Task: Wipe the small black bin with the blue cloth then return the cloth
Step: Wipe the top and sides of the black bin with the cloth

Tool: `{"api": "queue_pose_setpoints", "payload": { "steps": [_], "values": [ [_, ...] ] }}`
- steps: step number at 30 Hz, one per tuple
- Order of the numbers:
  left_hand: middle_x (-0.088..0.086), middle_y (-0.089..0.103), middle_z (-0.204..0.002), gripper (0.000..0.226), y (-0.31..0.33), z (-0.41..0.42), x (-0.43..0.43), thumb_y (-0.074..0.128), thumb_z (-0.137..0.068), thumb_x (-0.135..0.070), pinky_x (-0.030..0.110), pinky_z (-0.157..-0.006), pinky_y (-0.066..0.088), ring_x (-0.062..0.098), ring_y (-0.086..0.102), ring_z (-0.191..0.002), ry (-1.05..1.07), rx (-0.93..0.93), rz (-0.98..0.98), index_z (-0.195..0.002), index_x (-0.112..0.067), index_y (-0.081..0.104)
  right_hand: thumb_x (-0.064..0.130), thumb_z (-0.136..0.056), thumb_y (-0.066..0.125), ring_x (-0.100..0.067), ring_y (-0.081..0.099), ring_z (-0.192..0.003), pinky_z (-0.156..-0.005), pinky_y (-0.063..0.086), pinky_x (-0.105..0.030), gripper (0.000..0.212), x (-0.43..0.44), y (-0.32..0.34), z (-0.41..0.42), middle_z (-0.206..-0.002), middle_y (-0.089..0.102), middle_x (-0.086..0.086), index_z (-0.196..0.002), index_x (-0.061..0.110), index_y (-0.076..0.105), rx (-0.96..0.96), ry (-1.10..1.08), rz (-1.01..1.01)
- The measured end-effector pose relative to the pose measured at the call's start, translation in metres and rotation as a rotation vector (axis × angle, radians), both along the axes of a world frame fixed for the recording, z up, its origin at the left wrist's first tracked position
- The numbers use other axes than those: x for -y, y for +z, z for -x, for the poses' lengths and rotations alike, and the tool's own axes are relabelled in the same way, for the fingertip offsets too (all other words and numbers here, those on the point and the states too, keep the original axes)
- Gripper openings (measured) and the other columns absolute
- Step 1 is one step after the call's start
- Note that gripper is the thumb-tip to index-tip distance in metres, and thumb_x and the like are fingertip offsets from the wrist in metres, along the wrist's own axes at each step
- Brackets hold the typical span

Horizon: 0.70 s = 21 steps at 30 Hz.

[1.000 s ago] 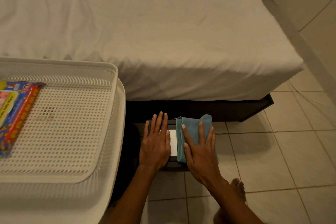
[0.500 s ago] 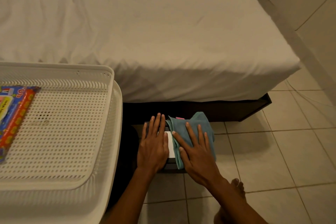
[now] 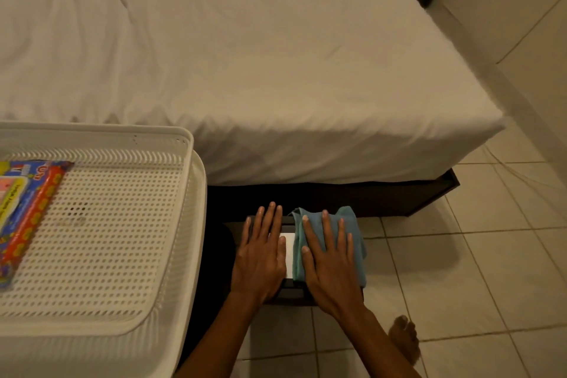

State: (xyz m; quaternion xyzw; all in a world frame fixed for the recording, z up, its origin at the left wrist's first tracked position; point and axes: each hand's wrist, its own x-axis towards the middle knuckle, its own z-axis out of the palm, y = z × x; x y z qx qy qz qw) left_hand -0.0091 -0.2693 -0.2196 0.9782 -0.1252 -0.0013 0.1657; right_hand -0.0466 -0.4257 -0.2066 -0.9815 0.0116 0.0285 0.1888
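Two hands lie flat on the top of the bin (image 3: 290,293), which stands on the tiled floor (image 3: 460,270) just in front of the dark bed (image 3: 245,70) base. Your left hand (image 3: 260,258) rests with palm down on the left part of the bin top, fingers stretched and close together, holding nothing. Your right hand (image 3: 333,267) is also flat, fingers spread a little, and it presses the cloth (image 3: 352,224) onto the right part of the bin top. The cloth is bunched under this hand and reaches past the fingertips toward the bed; its right edge hangs over the side of the bin. Between your two hands a white strip (image 3: 288,252) of the bin top shows. Only the dark front edge and a bit of the far edge of the bin are visible; the rest is covered. At your left stands a white perforated tray (image 3: 190,224), with a colourful packet (image 3: 27,209) lying in its left part. Your bare foot (image 3: 405,337) is on the tiles, to the right of your right forearm.
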Motion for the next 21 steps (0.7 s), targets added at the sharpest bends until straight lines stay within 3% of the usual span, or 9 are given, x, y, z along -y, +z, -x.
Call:
{"api": "queue_pose_setpoints", "payload": {
  "steps": [6, 13, 21],
  "values": [
    [0.002, 0.013, -0.163, 0.057, 0.001, -0.001, 0.002, 0.02, -0.101, -0.036, 0.038, -0.121, 0.005, 0.015, 0.005, -0.151, 0.04, 0.015, -0.001, -0.155, -0.02, 0.011, 0.048, -0.1, 0.014, -0.023, -0.011, -0.148, -0.117, 0.003, -0.051, 0.062, -0.003, -0.005, 0.036, -0.162, -0.009, -0.003, -0.154, 0.023, -0.005, -0.005, -0.023, -0.036],
    [0.003, 0.012, -0.163, 0.057, 0.001, -0.001, 0.003, 0.022, -0.102, -0.035, 0.039, -0.121, 0.006, 0.017, 0.005, -0.151, 0.045, 0.02, 0.005, -0.155, -0.019, 0.012, 0.047, -0.1, 0.018, -0.025, -0.01, -0.148, -0.117, 0.002, -0.05, 0.064, 0.004, -0.011, -0.002, -0.162, -0.007, -0.007, -0.154, 0.022, -0.005, 0.033, -0.049, 0.049],
    [0.002, 0.016, -0.163, 0.056, 0.0, -0.001, 0.005, 0.025, -0.102, -0.035, 0.04, -0.121, 0.008, 0.016, 0.007, -0.151, 0.05, 0.015, -0.007, -0.155, -0.02, 0.015, 0.047, -0.099, 0.014, -0.02, -0.018, -0.147, -0.117, -0.006, -0.045, 0.061, 0.002, -0.002, 0.035, -0.162, -0.013, -0.002, -0.153, 0.027, -0.006, -0.001, -0.032, 0.0]
  ]
}}
